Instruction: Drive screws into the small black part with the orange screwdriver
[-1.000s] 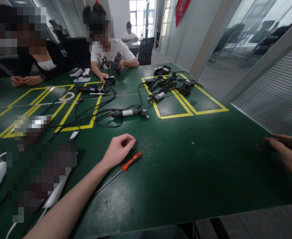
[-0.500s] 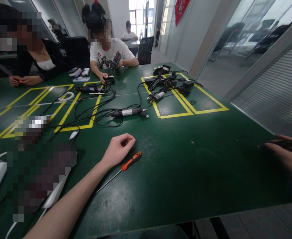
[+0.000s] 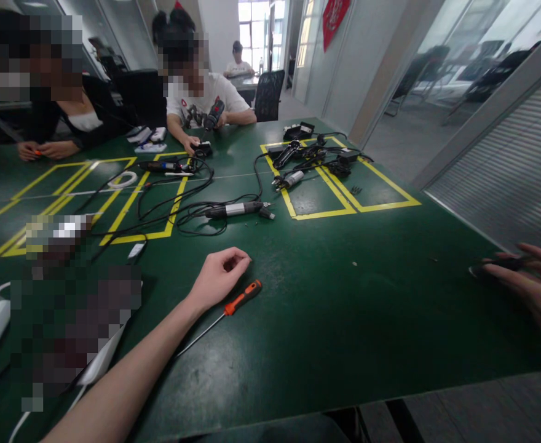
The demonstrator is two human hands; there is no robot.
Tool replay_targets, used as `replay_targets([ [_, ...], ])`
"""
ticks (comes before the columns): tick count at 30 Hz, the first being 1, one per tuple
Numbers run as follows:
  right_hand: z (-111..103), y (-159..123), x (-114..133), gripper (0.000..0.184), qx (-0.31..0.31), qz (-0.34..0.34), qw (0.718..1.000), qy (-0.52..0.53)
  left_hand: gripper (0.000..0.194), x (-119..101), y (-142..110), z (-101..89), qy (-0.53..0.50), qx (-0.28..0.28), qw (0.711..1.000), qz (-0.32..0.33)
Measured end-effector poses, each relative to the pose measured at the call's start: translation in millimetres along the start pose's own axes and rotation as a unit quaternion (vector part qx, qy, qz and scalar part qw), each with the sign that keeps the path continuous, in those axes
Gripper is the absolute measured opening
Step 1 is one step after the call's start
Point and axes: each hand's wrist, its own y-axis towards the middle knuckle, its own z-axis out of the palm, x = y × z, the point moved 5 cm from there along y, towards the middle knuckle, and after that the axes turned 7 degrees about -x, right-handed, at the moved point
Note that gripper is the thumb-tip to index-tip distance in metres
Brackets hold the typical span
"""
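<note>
My left hand [image 3: 222, 277] rests on the green table with its fingers curled and thumb and forefinger pinched together. Whether anything small is between the fingertips is hidden. Just beside it lies a screwdriver [image 3: 243, 298] with an orange and black handle, its shaft pointing back toward my forearm. At the far right edge, my right hand [image 3: 535, 286], partly cut off and blurred, has its thumb and fingers around a dark, flat object [image 3: 494, 264] low over the tabletop. The object's kind cannot be made out.
Ahead lies a black and silver electric screwdriver [image 3: 236, 210] with its cable. Corded tools and black parts [image 3: 293, 154] crowd the yellow-taped boxes. Across the table, a person [image 3: 210, 92] holds a power drill [image 3: 214, 114]; another person sits left. Blurred-out items lie at left.
My right hand and the dark object have shifted slightly left and up, and its forefinger is lifted more. My left hand and the screwdriver stay in place.
</note>
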Motion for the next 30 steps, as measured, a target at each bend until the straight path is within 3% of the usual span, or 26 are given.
replay_targets([
  [1, -3, -1, -5, 0.07, -0.028, 0.052, 0.998, 0.018, 0.028, 0, 0, 0.1, 0.002, 0.0, 1.0, 0.0],
  [3, -12, -3, -2, 0.078, -0.096, 0.067, 0.993, 0.014, 0.029, 1, 0, -0.2, 0.005, 0.0, 1.0, -0.002],
  [5, -14, -3, 22, 0.058, -0.09, -0.078, 0.992, -0.044, 0.029, 2, 0, -0.7, 0.003, -0.001, 1.0, -0.003],
  [7, -3, -6, 46, 0.043, -0.006, -0.242, 0.964, -0.106, 0.028, 2, 0, -1.0, 0.001, -0.002, 1.0, -0.003],
  [10, 19, -8, 56, 0.048, 0.096, -0.337, 0.913, -0.208, 0.028, 1, 0, -1.1, 0.0, -0.001, 1.0, -0.002],
  [15, 41, -5, 46, 0.057, 0.128, -0.359, 0.879, -0.287, 0.028, -2, -1, -1.0, 0.002, 0.003, 1.0, -0.002],
  [23, 44, -11, 49, 0.049, 0.14, -0.34, 0.886, -0.283, 0.028, -4, -1, -0.3, -0.007, 0.005, 1.0, -0.007],
  [27, 35, -13, 67, 0.039, 0.104, -0.321, 0.915, -0.221, 0.029, -3, 0, 0.2, -0.001, 0.005, 1.0, -0.007],
  [30, 22, -9, 75, 0.038, 0.068, -0.223, 0.962, -0.14, 0.03, -3, 0, 0.6, 0.006, 0.006, 1.0, -0.003],
])
